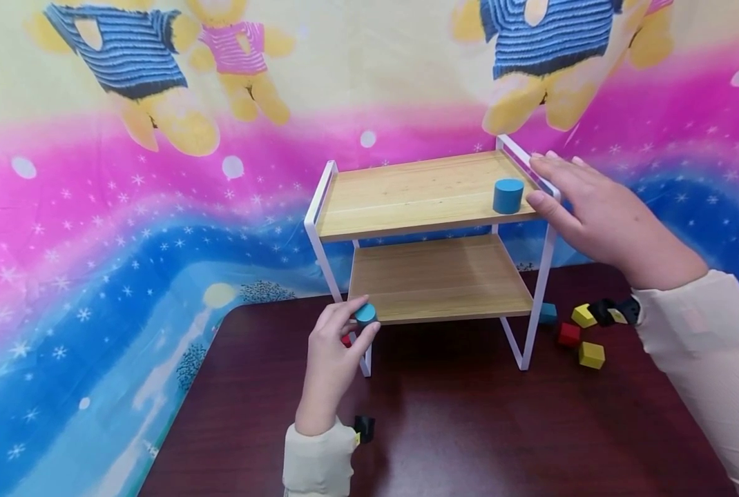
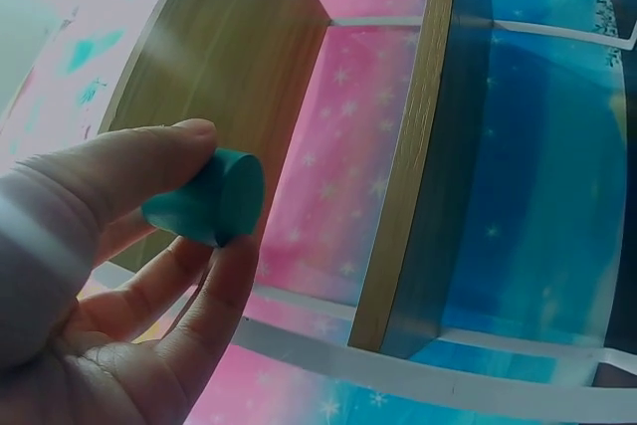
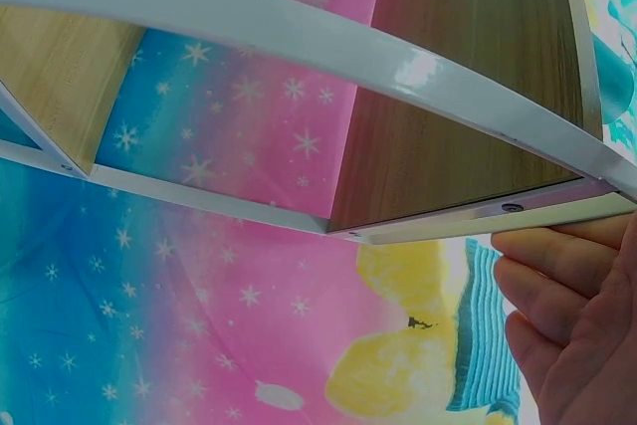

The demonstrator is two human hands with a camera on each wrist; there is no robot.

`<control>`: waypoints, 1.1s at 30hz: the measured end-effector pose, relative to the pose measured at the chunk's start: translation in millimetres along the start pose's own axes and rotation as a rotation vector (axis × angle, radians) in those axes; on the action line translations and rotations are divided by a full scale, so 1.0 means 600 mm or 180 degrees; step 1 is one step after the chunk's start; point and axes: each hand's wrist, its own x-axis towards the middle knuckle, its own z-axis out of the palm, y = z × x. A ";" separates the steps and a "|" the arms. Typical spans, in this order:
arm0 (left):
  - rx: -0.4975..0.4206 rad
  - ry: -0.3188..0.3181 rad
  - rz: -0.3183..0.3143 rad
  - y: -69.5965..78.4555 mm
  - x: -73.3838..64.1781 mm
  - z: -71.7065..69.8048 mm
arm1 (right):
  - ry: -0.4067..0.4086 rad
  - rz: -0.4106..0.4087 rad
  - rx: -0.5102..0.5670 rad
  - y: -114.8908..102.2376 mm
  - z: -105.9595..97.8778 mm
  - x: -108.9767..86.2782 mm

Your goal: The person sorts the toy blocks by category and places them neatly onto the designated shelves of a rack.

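Observation:
My left hand (image 1: 337,345) pinches a blue cylinder block (image 1: 366,315) between thumb and fingers, in front of the lower board's left end. The left wrist view shows the same blue cylinder (image 2: 231,196) between thumb and fingertips. A second blue cylinder (image 1: 508,196) stands upright on the upper board of a two-tier shelf (image 1: 413,186), near its right front corner. My right hand (image 1: 612,214) rests on the white metal rail (image 1: 546,185) at the shelf's upper right, fingers fairly straight. In the right wrist view its fingers (image 3: 547,256) lie along the outside of the frame.
On the dark red table (image 1: 469,428), right of the shelf, lie a blue block (image 1: 548,313), a red block (image 1: 570,335) and two yellow blocks (image 1: 591,355). A red piece (image 1: 346,341) shows partly behind my left hand. A printed cloth (image 1: 158,228) hangs behind.

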 end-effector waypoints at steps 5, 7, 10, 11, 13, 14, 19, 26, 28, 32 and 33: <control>0.0001 0.0025 0.0020 0.001 -0.007 0.006 | -0.0061 0.0017 -0.0011 -0.001 0.003 -0.001; -0.0021 0.0031 0.0048 0.002 -0.009 0.008 | -0.0064 0.0022 -0.0021 -0.002 0.004 -0.002; -0.0038 0.0027 0.0089 0.006 -0.011 0.010 | -0.0052 0.0030 -0.0027 -0.003 0.005 -0.003; -0.0036 0.0028 0.0106 0.008 -0.011 0.011 | -0.0052 0.0030 -0.0026 -0.004 0.005 -0.003; -0.0026 0.0028 0.0141 0.011 -0.010 0.012 | -0.0049 0.0026 -0.0019 -0.004 0.004 -0.003; -0.0023 0.0033 0.0158 0.012 -0.010 0.012 | -0.0047 0.0024 -0.0013 -0.004 0.003 -0.002; -0.0077 0.0047 0.0257 0.020 -0.006 0.014 | -0.0038 0.0012 -0.0006 -0.007 0.000 0.000; -0.0175 0.0022 0.0316 0.029 -0.004 0.017 | -0.0035 0.0022 -0.0041 -0.008 -0.002 -0.001; -0.0201 0.0020 0.0345 0.032 -0.002 0.018 | -0.0027 0.0024 -0.0041 -0.008 -0.003 -0.001; -0.0233 0.0045 0.0420 0.041 0.005 0.017 | -0.0014 0.0024 -0.0040 -0.009 -0.004 -0.002; -0.0239 0.0047 0.0436 0.044 0.007 0.016 | -0.0015 0.0026 -0.0042 -0.009 -0.005 -0.002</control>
